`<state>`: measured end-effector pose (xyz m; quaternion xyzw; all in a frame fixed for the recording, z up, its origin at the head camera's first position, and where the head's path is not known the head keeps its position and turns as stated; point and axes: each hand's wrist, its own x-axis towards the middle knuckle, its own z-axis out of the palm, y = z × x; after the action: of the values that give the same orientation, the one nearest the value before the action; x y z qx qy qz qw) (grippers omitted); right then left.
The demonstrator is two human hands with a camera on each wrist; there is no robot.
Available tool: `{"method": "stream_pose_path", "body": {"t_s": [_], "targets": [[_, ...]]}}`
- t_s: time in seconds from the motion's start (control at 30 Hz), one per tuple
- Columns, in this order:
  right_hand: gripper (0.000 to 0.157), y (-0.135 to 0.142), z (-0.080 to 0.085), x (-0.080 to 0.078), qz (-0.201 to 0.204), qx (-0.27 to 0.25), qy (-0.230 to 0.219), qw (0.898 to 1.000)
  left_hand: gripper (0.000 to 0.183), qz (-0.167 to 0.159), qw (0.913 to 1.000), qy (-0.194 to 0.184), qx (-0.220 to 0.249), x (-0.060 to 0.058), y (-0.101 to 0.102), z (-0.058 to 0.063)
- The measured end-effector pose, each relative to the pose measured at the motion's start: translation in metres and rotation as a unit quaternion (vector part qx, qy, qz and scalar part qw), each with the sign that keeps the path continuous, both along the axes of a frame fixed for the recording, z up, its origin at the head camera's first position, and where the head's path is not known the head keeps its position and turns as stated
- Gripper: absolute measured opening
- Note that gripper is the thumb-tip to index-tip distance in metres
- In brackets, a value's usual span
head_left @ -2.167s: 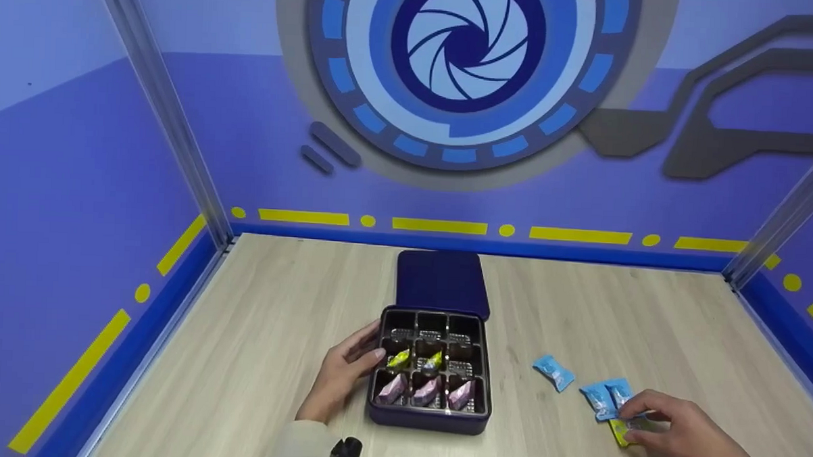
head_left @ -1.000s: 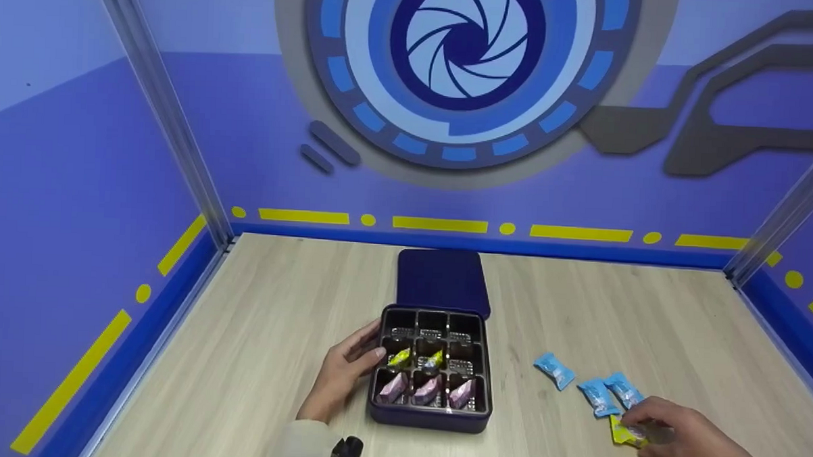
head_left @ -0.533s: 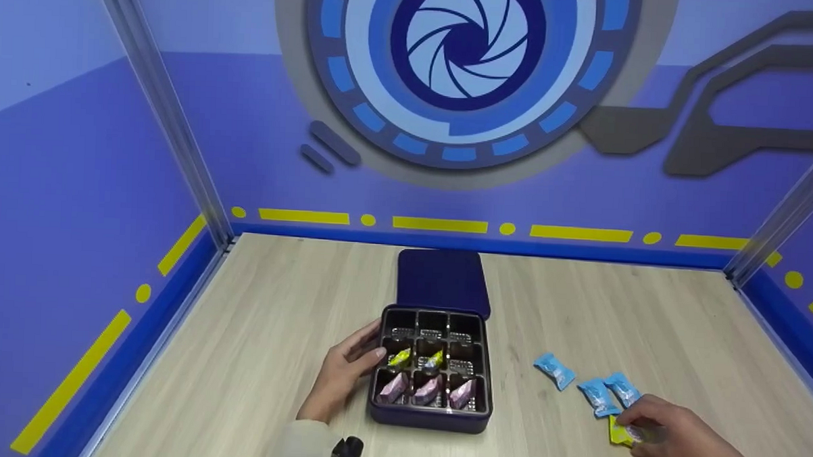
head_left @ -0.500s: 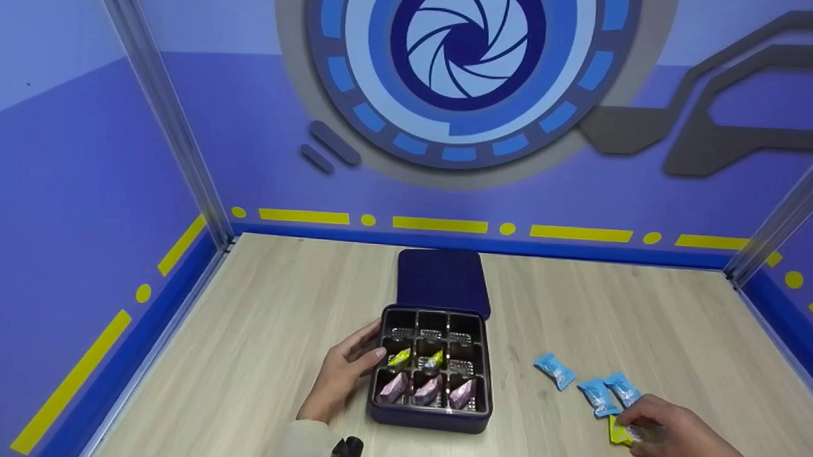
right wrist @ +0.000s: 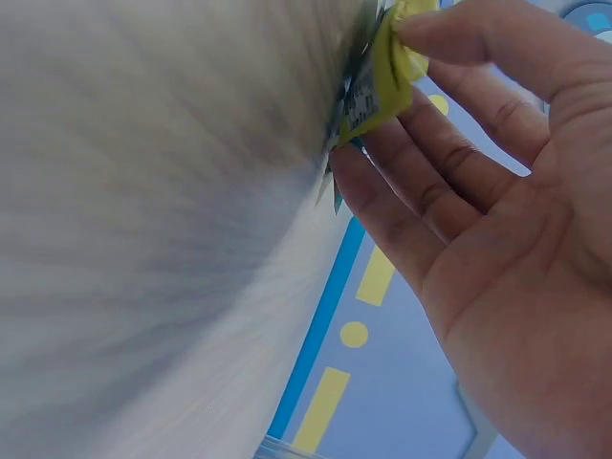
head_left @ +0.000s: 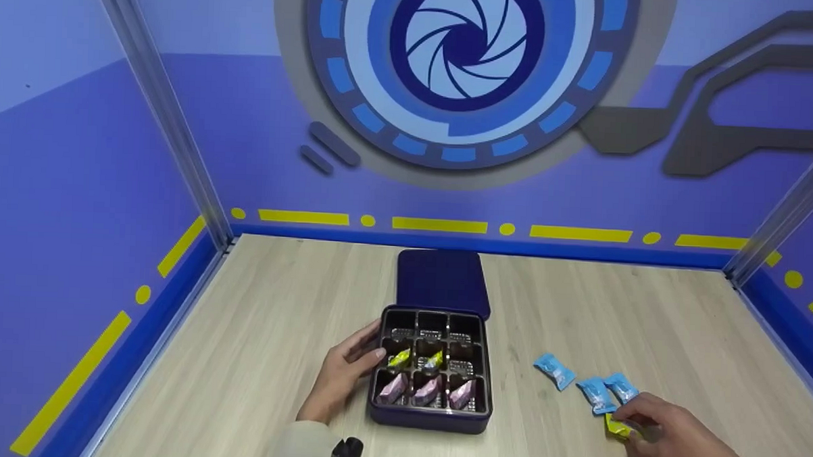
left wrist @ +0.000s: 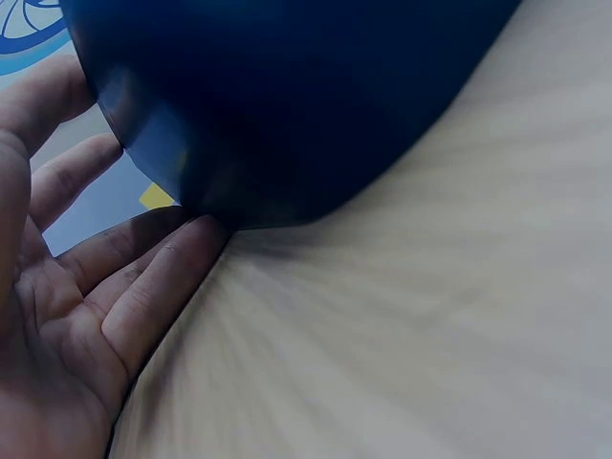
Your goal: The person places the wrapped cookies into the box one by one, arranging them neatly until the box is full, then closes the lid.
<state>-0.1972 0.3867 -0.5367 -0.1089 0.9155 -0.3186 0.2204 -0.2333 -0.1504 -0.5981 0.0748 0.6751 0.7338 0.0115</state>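
A dark blue tin box (head_left: 430,420) with a divided brown tray stands on the table. Pink-wrapped candies (head_left: 426,391) fill its front row, one per compartment. Two yellow-wrapped candies (head_left: 400,357) lie in the left and middle compartments of the second row; the back row holds none. My left hand (head_left: 339,373) rests against the box's left side, fingers fairly straight on its wall (left wrist: 287,105). To the right of the box, my right hand (head_left: 676,434) pinches a yellow candy (right wrist: 382,86) between thumb and fingers, low over the table.
Several blue-wrapped candies (head_left: 554,372) lie right of the box, two of them beside my right fingertips. The dark blue lid (head_left: 442,280) lies flat behind the box. A small black object (head_left: 349,450) sits by my left sleeve (head_left: 301,445). Patterned walls enclose the table.
My right hand has turned the yellow candy in its fingers and shifted it slightly away from me, towards the blue ones. The left hand and the box have stayed in place.
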Motion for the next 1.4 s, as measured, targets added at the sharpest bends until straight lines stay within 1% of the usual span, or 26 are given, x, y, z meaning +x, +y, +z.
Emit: {"method": "stream_pose_path", "body": {"t_s": [0.1,0.23,0.5,0.63,0.73,0.93,1.13,1.4], "targets": [[0.032,-0.0011,-0.0005,-0.0001,-0.014,-0.003,-0.009,1.0,0.061,0.0,1.0,-0.002,0.0,0.0003,-0.0002,0.0003],[0.031,-0.0042,-0.0014,-0.0006,-0.037,0.009,-0.007,0.999,0.061,-0.001,1.0,-0.004,0.004,0.0005,-0.0005,0.0004],[0.031,-0.0029,0.0,-0.0009,-0.036,0.004,0.005,0.999,0.061,-0.005,1.0,0.007,0.002,0.0007,-0.0002,-0.0003],[0.03,-0.0014,-0.0002,-0.0017,-0.028,-0.005,0.012,1.0,0.061,-0.006,1.0,0.003,0.005,0.0005,0.0001,-0.0003],[0.03,0.0005,-0.0001,-0.0025,-0.021,-0.019,0.007,1.0,0.062,-0.004,1.0,-0.001,0.002,0.0005,0.0003,-0.0002],[0.036,-0.0009,0.0006,-0.0018,-0.042,-0.025,-0.019,0.999,0.062,-0.002,1.0,-0.005,0.001,0.0005,0.0002,0.0],[0.037,-0.0064,0.0002,-0.0014,-0.075,-0.009,-0.022,0.997,0.061,-0.007,1.0,0.002,0.003,0.0003,-0.0005,-0.0005],[0.033,-0.0047,0.0002,-0.0007,-0.066,-0.018,-0.022,0.997,0.061,-0.01,0.9999,0.0,0.006,0.0011,-0.0009,-0.0003]]}}
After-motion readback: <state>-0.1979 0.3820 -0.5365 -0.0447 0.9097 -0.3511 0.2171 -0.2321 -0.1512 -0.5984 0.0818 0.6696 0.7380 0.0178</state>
